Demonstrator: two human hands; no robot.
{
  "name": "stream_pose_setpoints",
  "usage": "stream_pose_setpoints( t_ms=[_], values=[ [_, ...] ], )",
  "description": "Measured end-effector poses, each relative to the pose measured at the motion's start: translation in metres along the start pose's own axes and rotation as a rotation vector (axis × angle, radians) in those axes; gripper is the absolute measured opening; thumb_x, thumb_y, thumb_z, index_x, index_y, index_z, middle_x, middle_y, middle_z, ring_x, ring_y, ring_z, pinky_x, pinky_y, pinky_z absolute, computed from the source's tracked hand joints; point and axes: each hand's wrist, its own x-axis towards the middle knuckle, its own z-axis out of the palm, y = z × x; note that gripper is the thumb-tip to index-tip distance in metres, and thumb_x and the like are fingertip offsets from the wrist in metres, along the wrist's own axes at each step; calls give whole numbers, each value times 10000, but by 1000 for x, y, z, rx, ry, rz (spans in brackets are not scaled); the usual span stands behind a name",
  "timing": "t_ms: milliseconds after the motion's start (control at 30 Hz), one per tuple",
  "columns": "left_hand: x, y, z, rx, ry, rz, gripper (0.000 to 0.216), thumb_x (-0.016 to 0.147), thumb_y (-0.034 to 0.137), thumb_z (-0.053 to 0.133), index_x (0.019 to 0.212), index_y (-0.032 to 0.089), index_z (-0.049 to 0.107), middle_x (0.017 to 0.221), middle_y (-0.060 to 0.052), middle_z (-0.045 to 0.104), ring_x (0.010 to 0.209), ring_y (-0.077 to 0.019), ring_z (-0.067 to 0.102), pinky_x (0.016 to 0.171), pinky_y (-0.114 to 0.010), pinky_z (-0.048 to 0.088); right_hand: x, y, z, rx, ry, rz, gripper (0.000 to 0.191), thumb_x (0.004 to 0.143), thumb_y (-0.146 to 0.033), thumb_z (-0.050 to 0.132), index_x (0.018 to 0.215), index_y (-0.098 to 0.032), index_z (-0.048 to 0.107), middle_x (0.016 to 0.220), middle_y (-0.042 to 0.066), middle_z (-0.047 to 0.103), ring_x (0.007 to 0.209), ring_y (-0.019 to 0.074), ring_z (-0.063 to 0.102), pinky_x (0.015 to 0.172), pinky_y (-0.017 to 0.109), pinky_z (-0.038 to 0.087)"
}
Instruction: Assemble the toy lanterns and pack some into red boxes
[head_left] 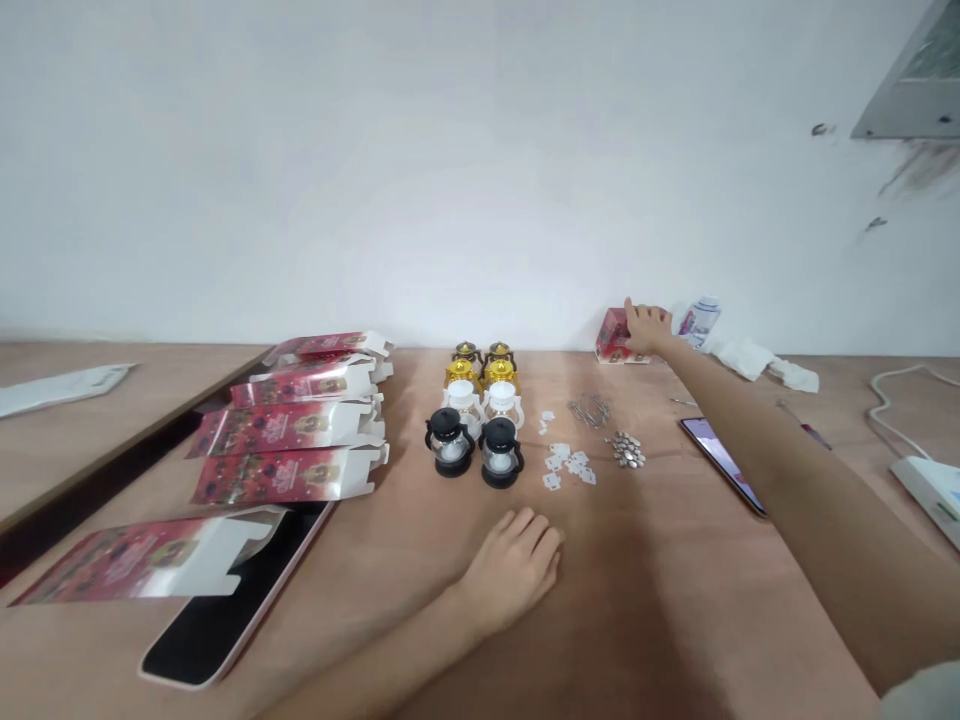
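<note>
My right hand [649, 328] reaches to the back of the table and grips a small red printed box [612, 336] that stands against the wall. Part of the box is hidden behind the hand. My left hand [514, 560] rests palm down on the wood, its fingers slightly bent and apart, holding nothing. Just beyond it stand two rows of miniature lanterns: black [500, 455], white [502, 402], gold [500, 373] and dark bronze ones [498, 350]. To their right lie small white plastic pieces [559, 460], a heap of silvery button cells [627, 450] and thin metal wire pieces [590, 410].
Unfolded red cartons [285, 425] line the left side, the nearest overlapping a dark tablet-like slab [217, 640]. A phone [720, 460] lies under my right arm. Crumpled tissue [742, 357], a white-and-blue packet [700, 320], a screwdriver [814, 435] and a white corded device [930, 490] are at the right.
</note>
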Motion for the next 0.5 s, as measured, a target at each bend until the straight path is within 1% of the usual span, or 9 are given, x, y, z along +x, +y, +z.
stream_pose_setpoints(
  t_ms=[100, 167, 200, 267, 300, 367, 433, 500],
  values=[
    [1, 3, -4, -32, 15, 3, 60, 848, 206, 475, 853, 168, 522, 791, -28, 570, 773, -191, 521, 686, -311, 408, -16, -2, -8, -112, 86, -120, 667, 702, -329, 628, 1276, -54, 426, 1254, 263, 471, 1166, 410, 371, 913, 521, 290],
    [1, 3, -9, -78, 19, -5, 91, 854, 197, 449, 882, 167, 530, 808, -36, 578, 775, -192, 526, 688, -316, 411, -31, -4, -13, -94, 142, -158, 604, 700, -385, 656, 1178, -47, 506, 1248, 268, 466, 1165, 411, 372, 918, 519, 295],
    [0, 2, -12, -120, 25, -16, 108, 856, 193, 437, 903, 168, 531, 826, -40, 585, 780, -192, 530, 695, -320, 415, -40, -6, -16, -36, 179, -146, 604, 697, -412, 662, 1152, -41, 519, 1244, 270, 467, 1166, 412, 377, 922, 521, 302],
    [-3, -1, -17, -262, 50, -56, 143, 859, 194, 423, 961, 169, 519, 880, -52, 595, 816, -194, 540, 729, -331, 430, -64, -9, -23, 206, 268, -76, 625, 708, -451, 650, 1156, -40, 503, 1210, 254, 500, 1140, 388, 427, 918, 503, 341],
    [-4, -4, -19, -358, 73, -96, 164, 859, 203, 423, 998, 170, 504, 910, -59, 594, 836, -193, 545, 745, -333, 438, -78, -11, -26, 377, 315, -29, 637, 720, -465, 636, 1178, -50, 482, 1189, 235, 523, 1112, 362, 466, 908, 482, 371],
    [-7, -9, -20, -574, 139, -222, 244, 853, 238, 450, 1088, 172, 450, 984, -73, 582, 858, -182, 555, 772, -336, 454, -116, -18, -31, 764, 406, 40, 641, 759, -482, 593, 1241, -91, 430, 1175, 189, 555, 1047, 302, 540, 882, 428, 429],
    [-8, -12, -20, -782, 214, -375, 392, 823, 284, 511, 1176, 175, 378, 1085, -98, 555, 860, -170, 565, 797, -346, 464, -161, -29, -34, 1085, 446, 34, 594, 802, -511, 531, 1272, -166, 418, 1230, 141, 548, 1074, 271, 553, 904, 406, 446],
    [-8, -12, -20, -964, 267, -487, 539, 784, 325, 568, 1240, 178, 322, 1184, -127, 520, 903, -177, 575, 850, -372, 459, -210, -48, -35, 1284, 372, 34, 546, 820, -538, 499, 1263, -223, 451, 1243, 99, 563, 1129, 263, 536, 946, 412, 437]
  ],
)
